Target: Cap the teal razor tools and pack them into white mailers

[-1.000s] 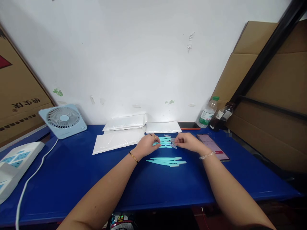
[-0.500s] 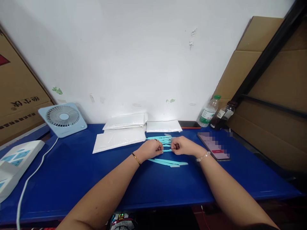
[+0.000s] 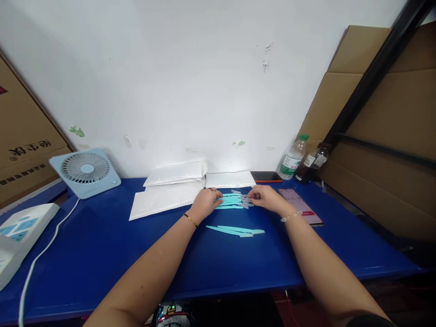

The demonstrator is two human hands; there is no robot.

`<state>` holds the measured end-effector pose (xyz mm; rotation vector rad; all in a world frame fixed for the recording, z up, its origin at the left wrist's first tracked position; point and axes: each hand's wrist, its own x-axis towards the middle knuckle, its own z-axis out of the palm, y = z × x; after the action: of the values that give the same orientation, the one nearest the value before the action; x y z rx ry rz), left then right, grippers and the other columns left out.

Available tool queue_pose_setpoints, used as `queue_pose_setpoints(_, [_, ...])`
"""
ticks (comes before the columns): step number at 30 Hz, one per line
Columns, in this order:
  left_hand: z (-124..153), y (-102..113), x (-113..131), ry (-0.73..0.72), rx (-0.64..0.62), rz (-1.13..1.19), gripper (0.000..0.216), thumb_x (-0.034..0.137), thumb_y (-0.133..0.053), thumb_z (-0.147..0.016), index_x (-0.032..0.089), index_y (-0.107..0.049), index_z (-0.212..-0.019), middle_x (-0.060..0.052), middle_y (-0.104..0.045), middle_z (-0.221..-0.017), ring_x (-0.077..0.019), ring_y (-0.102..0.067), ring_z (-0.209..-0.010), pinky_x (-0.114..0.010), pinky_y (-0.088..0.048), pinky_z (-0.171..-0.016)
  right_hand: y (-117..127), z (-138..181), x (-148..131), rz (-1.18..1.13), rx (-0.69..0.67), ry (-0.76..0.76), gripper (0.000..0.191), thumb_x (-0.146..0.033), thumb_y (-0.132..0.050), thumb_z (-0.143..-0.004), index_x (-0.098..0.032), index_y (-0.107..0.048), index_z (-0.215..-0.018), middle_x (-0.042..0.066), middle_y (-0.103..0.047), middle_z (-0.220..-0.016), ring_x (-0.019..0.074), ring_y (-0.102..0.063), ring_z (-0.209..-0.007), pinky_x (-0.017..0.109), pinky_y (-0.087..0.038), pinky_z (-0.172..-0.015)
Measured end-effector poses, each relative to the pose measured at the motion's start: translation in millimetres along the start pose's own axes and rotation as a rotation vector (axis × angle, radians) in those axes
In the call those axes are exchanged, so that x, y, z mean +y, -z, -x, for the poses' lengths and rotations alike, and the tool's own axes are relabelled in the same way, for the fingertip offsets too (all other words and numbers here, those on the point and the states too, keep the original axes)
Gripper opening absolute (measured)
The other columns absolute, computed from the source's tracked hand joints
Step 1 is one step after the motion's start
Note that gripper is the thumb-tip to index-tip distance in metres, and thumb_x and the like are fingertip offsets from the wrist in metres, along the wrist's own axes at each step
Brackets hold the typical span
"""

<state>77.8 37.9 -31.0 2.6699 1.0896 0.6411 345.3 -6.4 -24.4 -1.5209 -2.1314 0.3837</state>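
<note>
Several turquoise eyebrow razors [image 3: 232, 200] with pale, clear-looking blade covers lie side by side in a row on the blue table. My left hand [image 3: 205, 202] is at the left end of the row, its thumb and fingers closed around the handle ends. At the covered ends, my right hand [image 3: 265, 199] pinches with thumb and forefinger at the tip of a razor; the exact contact is small and partly hidden. Closer to me, two more turquoise eyebrow razors [image 3: 235, 231] lie partly overlapping, apart from both hands.
White packets [image 3: 170, 200] lie behind and left of the row, with another white packet [image 3: 230, 180] by the wall. Phones [image 3: 267, 176] [image 3: 299, 206], a water bottle [image 3: 293, 159] and a dark bottle [image 3: 311, 164] are at right. A fan [image 3: 86, 170] and power strip [image 3: 29, 236] occupy the left.
Both hands have moved away from me, from a single razor in front of the row to the row itself. They are further apart, and more covered ends show. The view has shifted slightly.
</note>
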Motion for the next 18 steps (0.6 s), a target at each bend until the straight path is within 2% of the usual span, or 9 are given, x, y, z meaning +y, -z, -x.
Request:
queue_pose_setpoints(2, [2.2,1.2,4.2,-0.021,0.021,0.056,0.02,0.03,-0.061,-0.081,0.018,-0.067,-0.096,-0.005,-0.065,-0.098,-0.0179,-0.06,-0.088,-0.027,-0.045,-0.079,4.4,2.8,-5.7,-0.044,-0.014,-0.012,0.013,-0.022,-0.06,-0.072,-0.015,-0.068,-0.08,0.004,-0.063,-0.074,0.0125,-0.053,-0.062,0.023,-0.04,-0.059])
queue_pose_setpoints(4, [5.6,3.3,11.9,-0.045,-0.03,0.134,0.021,0.035,-0.061,-0.081,0.019,-0.067,-0.093,-0.005,-0.064,-0.095,-0.0167,-0.059,-0.086,-0.025,-0.045,-0.075,10.2,7.7,-14.1,-0.142,-0.119,-0.022,0.015,-0.027,-0.063,-0.072,-0.015,-0.066,-0.079,0.002,-0.061,-0.069,0.0118,-0.052,-0.059,0.022,-0.04,-0.056])
queue_pose_setpoints(8, [11.5,4.2,25.3,-0.125,-0.325,0.234,0.026,0.042,-0.065,-0.076,0.019,-0.068,-0.086,-0.002,-0.064,-0.084,-0.0131,-0.058,-0.072,-0.022,-0.042,-0.062,16.7,16.9,-29.7,-0.223,-0.617,-0.014,0.031,-0.037,-0.077,-0.057,-0.015,-0.065,-0.075,-0.002,-0.057,-0.06,0.0106,-0.05,-0.054,0.021,-0.038,-0.05])
queue_pose_setpoints(10, [12.2,2.0,27.3,-0.144,-0.394,0.217,0.023,0.039,-0.068,-0.074,0.018,-0.068,-0.085,-0.002,-0.065,-0.082,-0.0127,-0.057,-0.07,-0.021,-0.04,-0.059,13.5,18.4,-34.6,-0.159,-0.739,-0.002,0.033,-0.035,-0.081,-0.05,-0.016,-0.065,-0.073,-0.003,-0.057,-0.061,0.0103,-0.049,-0.053,0.02,-0.037,-0.049])
queue_pose_setpoints(13, [11.3,-1.5,26.1,-0.136,-0.354,0.168,0.015,0.031,-0.061,-0.08,0.019,-0.068,-0.083,-0.002,-0.065,-0.081,-0.0124,-0.057,-0.071,-0.021,-0.038,-0.059,3.6,17.6,-37.8,-0.075,-0.674,0.013,0.019,-0.025,-0.074,-0.056,-0.017,-0.063,-0.069,-0.003,-0.057,-0.061,0.01,-0.05,-0.053,0.02,-0.036,-0.048])
queue_pose_setpoints(15, [10.8,-2.5,25.0,-0.131,-0.314,0.153,0.02,0.032,-0.054,-0.085,0.019,-0.068,-0.084,-0.002,-0.065,-0.08,-0.0125,-0.057,-0.07,-0.021,-0.037,-0.06,-2.7,16.1,-37.6,-0.05,-0.579,0.032,0.009,-0.018,-0.066,-0.059,-0.017,-0.063,-0.068,-0.003,-0.058,-0.061,0.0101,-0.051,-0.053,0.02,-0.036,-0.048])
queue_pose_setpoints(18, [10.4,-3.1,23.5,-0.132,-0.322,0.149,0.022,0.037,-0.056,-0.084,0.019,-0.068,-0.085,-0.001,-0.065,-0.077,-0.013,-0.057,-0.069,-0.022,-0.037,-0.059,-8.6,12.9,-36.1,-0.043,-0.454,0.065,0.006,-0.014,-0.059,-0.061,-0.017,-0.062,-0.065,-0.003,-0.058,-0.06,0.0099,-0.05,-0.053,0.02,-0.036,-0.049])
